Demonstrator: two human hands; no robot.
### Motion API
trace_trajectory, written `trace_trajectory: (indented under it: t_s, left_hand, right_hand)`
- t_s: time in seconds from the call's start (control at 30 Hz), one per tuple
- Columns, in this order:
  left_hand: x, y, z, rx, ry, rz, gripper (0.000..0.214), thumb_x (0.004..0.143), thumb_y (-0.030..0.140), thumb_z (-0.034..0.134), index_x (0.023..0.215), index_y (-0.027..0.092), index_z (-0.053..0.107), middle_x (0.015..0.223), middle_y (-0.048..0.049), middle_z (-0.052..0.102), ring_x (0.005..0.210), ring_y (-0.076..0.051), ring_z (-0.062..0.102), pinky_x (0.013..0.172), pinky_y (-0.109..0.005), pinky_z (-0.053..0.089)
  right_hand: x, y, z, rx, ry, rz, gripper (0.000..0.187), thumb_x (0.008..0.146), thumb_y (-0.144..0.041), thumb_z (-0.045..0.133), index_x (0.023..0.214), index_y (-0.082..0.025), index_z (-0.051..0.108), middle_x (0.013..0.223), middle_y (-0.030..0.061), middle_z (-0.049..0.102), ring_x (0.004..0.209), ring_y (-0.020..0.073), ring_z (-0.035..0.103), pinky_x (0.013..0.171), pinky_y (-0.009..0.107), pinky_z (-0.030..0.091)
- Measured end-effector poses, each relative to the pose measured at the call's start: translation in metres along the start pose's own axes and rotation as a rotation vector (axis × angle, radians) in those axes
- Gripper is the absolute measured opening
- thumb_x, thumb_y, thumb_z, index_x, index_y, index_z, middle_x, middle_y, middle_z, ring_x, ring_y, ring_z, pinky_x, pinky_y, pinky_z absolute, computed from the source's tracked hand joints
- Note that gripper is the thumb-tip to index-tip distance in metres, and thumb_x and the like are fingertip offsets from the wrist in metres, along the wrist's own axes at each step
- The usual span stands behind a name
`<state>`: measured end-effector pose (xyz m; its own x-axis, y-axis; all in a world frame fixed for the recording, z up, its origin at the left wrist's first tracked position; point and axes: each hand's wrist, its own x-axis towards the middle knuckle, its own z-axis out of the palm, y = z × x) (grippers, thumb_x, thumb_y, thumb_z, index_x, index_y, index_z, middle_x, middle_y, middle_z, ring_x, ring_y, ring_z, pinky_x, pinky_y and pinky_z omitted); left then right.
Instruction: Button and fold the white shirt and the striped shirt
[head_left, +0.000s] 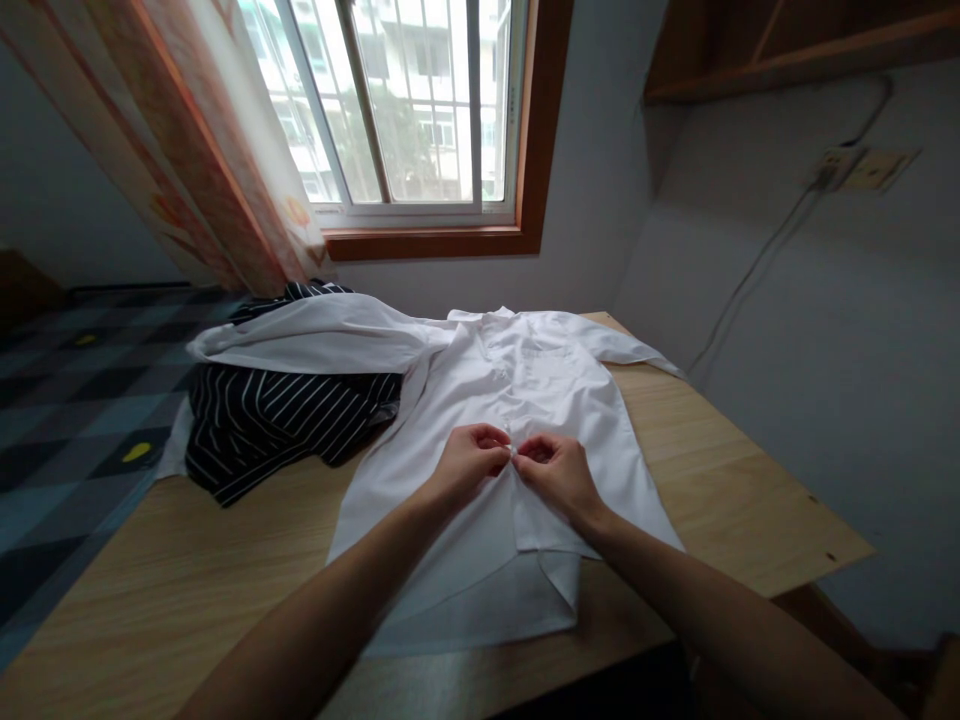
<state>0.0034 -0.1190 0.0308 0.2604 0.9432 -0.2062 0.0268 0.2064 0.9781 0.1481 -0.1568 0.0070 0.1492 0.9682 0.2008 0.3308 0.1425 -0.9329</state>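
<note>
The shirt (472, 395) is matt, softly creased cloth, the tabletop (720, 480) smooth, grained wood.

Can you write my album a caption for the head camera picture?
The left hand and right hand pinch the front of a white shirt on a wooden table.

A patterned curtain (210, 150) hangs beside the bright, wood-framed window (416, 110).

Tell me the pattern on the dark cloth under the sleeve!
The dark cloth is black with white stripes, clearest in the head view.
</note>
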Motion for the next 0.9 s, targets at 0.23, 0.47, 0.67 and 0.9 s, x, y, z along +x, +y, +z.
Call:
trace_trajectory:
  t_s: [0.23, 0.47, 0.67, 0.9]
  left_hand:
    - [-0.005, 0.004, -0.001, 0.169, 0.011, 0.106, 0.010, 0.057, 0.012, 0.067, 0.064, 0.013, 0.061, 0.052, 0.0019, 0.059, 0.048, -0.010, 0.055, 0.048, -0.021, 0.042]
    - [-0.007, 0.007, -0.003, 0.422, 0.082, 0.241, 0.009, 0.062, 0.015, 0.067, 0.064, 0.015, 0.059, 0.052, 0.0013, 0.061, 0.049, -0.011, 0.057, 0.048, -0.020, 0.038]
    - [-0.007, 0.006, -0.003, 0.411, 0.073, 0.230, 0.010, 0.061, 0.014, 0.068, 0.063, 0.015, 0.058, 0.051, 0.0010, 0.061, 0.048, -0.012, 0.057, 0.046, -0.020, 0.038]
    - [-0.005, 0.003, -0.003, 0.435, 0.076, 0.230, 0.009, 0.061, 0.011, 0.065, 0.063, 0.016, 0.058, 0.050, 0.0021, 0.060, 0.047, -0.012, 0.057, 0.046, -0.020, 0.038]
  right_hand:
    - [0.004, 0.011, -0.001, 0.160, -0.101, 0.127, 0.014, 0.066, -0.030, 0.069, 0.071, -0.017, 0.067, 0.060, 0.0016, 0.067, 0.053, 0.0159, 0.062, 0.050, 0.025, 0.050]
    - [0.004, 0.015, 0.003, 0.317, -0.063, 0.214, 0.008, 0.063, -0.021, 0.061, 0.066, -0.017, 0.067, 0.057, -0.0005, 0.065, 0.046, 0.0144, 0.060, 0.046, 0.025, 0.049]
    - [0.006, 0.011, 0.002, 0.486, -0.056, 0.302, 0.009, 0.058, -0.021, 0.064, 0.064, -0.015, 0.068, 0.055, 0.0012, 0.066, 0.050, 0.0147, 0.061, 0.047, 0.024, 0.050]
    - [0.006, 0.005, -0.001, 0.567, -0.087, 0.364, 0.010, 0.053, -0.021, 0.067, 0.062, -0.015, 0.068, 0.054, 0.0008, 0.066, 0.052, 0.0135, 0.061, 0.047, 0.021, 0.050]
